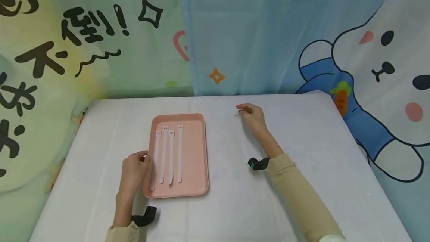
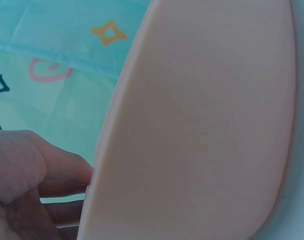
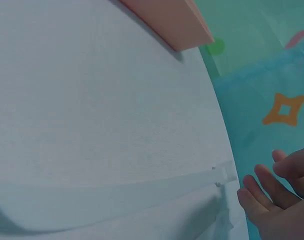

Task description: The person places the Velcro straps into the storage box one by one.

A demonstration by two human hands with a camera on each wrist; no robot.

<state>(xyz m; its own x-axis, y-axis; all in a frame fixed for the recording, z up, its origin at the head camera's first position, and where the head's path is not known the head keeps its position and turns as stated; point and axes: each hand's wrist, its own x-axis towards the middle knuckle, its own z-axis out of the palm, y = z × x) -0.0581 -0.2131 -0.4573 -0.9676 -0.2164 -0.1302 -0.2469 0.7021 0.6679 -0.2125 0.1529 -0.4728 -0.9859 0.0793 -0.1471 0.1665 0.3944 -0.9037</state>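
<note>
A pink rectangular tray (image 1: 191, 152) lies on the white table, with several slim white sticks (image 1: 180, 156) side by side in it, each with a small square head. My left hand (image 1: 133, 171) pinches the tray's left rim. In the left wrist view, the thumb and fingers of the left hand (image 2: 37, 175) meet the edge of the tray (image 2: 202, 120). Over the far part of the table is my right hand (image 1: 253, 120), fingers loosely bent, nothing visible between them. Close beside it in the right wrist view lies a clear, thin plastic sheet or bag (image 3: 117, 200) with an uneven end.
The white-covered table (image 1: 319, 182) ends at a printed curtain (image 1: 235, 29) at the back. Black wrist straps or cameras sit on both wrists, the right one (image 1: 258, 163) close over the tabletop. The tray is left of the table's middle.
</note>
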